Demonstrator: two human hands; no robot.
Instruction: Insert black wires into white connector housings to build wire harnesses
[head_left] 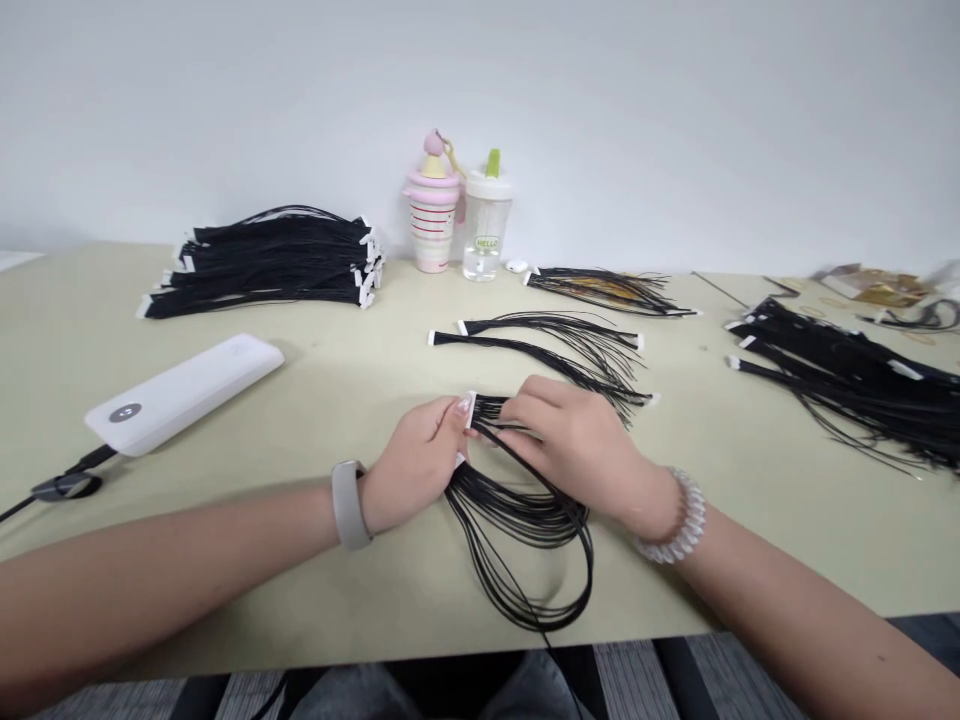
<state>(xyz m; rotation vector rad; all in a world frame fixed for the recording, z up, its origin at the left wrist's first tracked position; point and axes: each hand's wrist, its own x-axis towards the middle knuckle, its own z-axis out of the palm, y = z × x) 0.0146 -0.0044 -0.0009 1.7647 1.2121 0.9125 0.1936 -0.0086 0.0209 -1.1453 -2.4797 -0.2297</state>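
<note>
My left hand (427, 450) is closed on a white connector (470, 408) at one end of a black wire harness (525, 510). A second white connector end shows just below the fingers. From there the wires bend round in a loop that hangs toward the table's front edge. My right hand (566, 435) is closed, its fingers pinched on the wires just right of the upper connector; the fingertips are partly hidden. Beyond my hands lie two loose wire harnesses (525, 345) with white ends.
A stack of black harnesses (270, 265) lies at the back left, another pile (847, 380) at the right. A white power bank (184, 395) with a cable sits left. Two drink cups (433, 225) stand by the wall, near one more harness (607, 290).
</note>
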